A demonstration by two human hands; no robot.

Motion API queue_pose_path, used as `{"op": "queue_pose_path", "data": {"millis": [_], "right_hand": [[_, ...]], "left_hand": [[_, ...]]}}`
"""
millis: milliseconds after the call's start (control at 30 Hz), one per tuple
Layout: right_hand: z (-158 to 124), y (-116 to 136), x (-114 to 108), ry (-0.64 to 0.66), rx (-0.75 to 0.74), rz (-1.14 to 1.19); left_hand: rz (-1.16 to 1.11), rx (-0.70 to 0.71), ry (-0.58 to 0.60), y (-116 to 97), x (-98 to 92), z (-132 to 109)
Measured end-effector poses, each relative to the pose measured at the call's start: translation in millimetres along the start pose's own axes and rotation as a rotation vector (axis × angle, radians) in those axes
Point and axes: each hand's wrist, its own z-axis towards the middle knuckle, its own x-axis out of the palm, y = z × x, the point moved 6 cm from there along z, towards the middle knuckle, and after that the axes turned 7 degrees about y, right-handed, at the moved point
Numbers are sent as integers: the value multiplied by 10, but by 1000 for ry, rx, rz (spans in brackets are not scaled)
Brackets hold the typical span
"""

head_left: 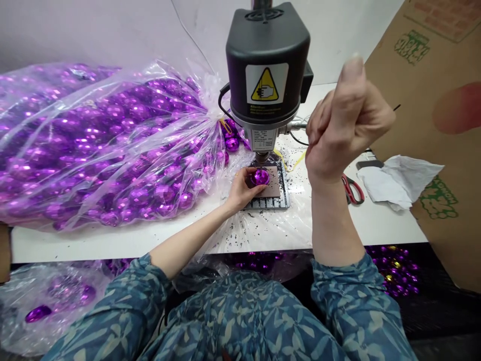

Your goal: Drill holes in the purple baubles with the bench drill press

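1. As I look through the head view from my seat, the left hand (242, 191) grasps the shiny ball (260, 176) between thumb and fingers; the ball rests on the flat board (274, 187) over the slotted base plate (284, 201), below the spindle (262, 156) of the black machine (268, 60).
2. The right hand (340, 120) is raised and clenched beside the machine; what it grips, if anything, is hidden, so I cannot tell.
3. My main worry is the left fingertips: they sit near the spindle, so a sudden drop could hurt them.
4. The ball could roll if the pinch loosens, since it is round and probably slick.
5. Loose clear film (236, 235) lies near the base plate and could snag if drawn into a turning spindle.
6. The ball looks metallic purple and glossy, with pale glints; fingers hide part of its side.
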Motion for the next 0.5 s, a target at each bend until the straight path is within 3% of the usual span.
{"op": "queue_pose_path", "data": {"millis": [67,133,167,233,300,333,400,500], "right_hand": [[120,-20,75,23,35,-58],[168,-47,108,55,48,-99],[171,-52,107,61,47,-99],[154,-51,88,55,45,-76],[137,-39,70,46,41,-57],[132,-33,64,44,33,-47],[133,-30,59,44,12,-22],[143,-50,56,59,-14,9]], "left_hand": [[66,-13,-47,-116,-83,-189],[117,39,27,-267,-110,-497],[139,106,132,-348,-79,-689],[246,317,467,-473,79,-1156],[518,519,783,-440,249,-1661],[669,599,886,-372,305,-1873],[903,694,969,-224,358,-2147],[925,737,968,-144,360,-2221]]}}
